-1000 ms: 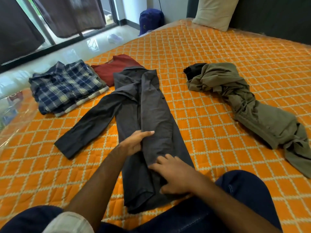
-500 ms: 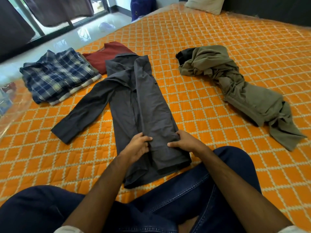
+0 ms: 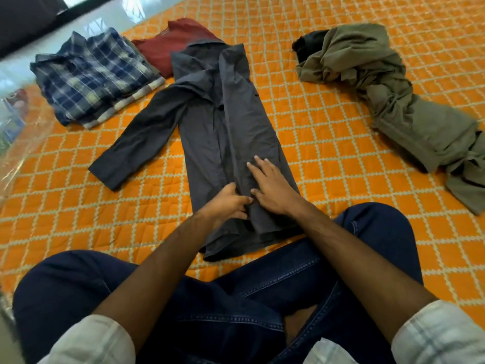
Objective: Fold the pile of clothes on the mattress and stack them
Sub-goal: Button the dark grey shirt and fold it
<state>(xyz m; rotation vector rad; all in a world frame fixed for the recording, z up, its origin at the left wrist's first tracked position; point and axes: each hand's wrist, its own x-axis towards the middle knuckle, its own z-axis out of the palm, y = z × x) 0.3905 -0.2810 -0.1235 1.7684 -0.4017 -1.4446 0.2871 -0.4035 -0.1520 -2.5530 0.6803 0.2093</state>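
Near the knees, at the middle of the orange mattress [image 3: 328, 158], a grey shirt [image 3: 236, 143] is laid lengthwise, collar at the far end. Its right side is already folded over the middle; its left sleeve [image 3: 139, 143] is spread out flat to the left, not yet folded in.

Left hand [image 3: 228, 203]: fingers curled at the edge of the folded panel, apparently pinching cloth near the hem. Right hand [image 3: 270, 187]: laid flat on the folded panel, fingers straight and spread, pressing down, nothing gripped.

At far left a folded plaid shirt [image 3: 91, 77] is seen on top of other folded pieces, with a red garment [image 3: 170, 46] just beside it and partly under the grey collar. At far right an olive garment [image 3: 388, 101] is left crumpled, unfolded.

Risks, as judged:
- Fold line may be skewed if the pinched edge is pulled while only the near end is pinned; the far end is not held.
- Creases may be locked in if the panel is pressed before being smoothed.
- Red garment may be dragged if the grey shirt is shifted, since the two overlap.
- Left sleeve could bunch if folded in one-handed.
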